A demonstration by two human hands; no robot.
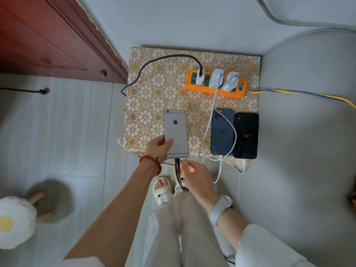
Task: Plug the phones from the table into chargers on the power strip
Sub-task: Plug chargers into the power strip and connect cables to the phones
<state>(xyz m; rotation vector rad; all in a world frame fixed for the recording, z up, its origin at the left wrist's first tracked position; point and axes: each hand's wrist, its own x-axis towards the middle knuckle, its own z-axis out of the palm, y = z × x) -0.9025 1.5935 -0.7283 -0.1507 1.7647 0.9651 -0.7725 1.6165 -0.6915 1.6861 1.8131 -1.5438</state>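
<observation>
My left hand [159,146] grips the lower left edge of a silver phone [175,130], held back-up over the table's front edge. A dark braided cable [178,171] runs into the phone's bottom end. My right hand [193,174] is just below the phone, its fingers curled around that cable. An orange power strip [194,85] at the back of the table carries three white chargers [217,79]. A dark blue phone [222,132] and a black phone with a red spider [246,135] lie face down at the right, with white cables [207,130] running to their near ends.
The small table [150,93] has a gold floral cloth. A red-brown wooden door [48,35] stands at the left. A grey bed or mattress [308,122] borders the table on the right. A fried-egg stool [15,222] stands on the tiled floor at the lower left. My slippered foot [162,187] is under the table edge.
</observation>
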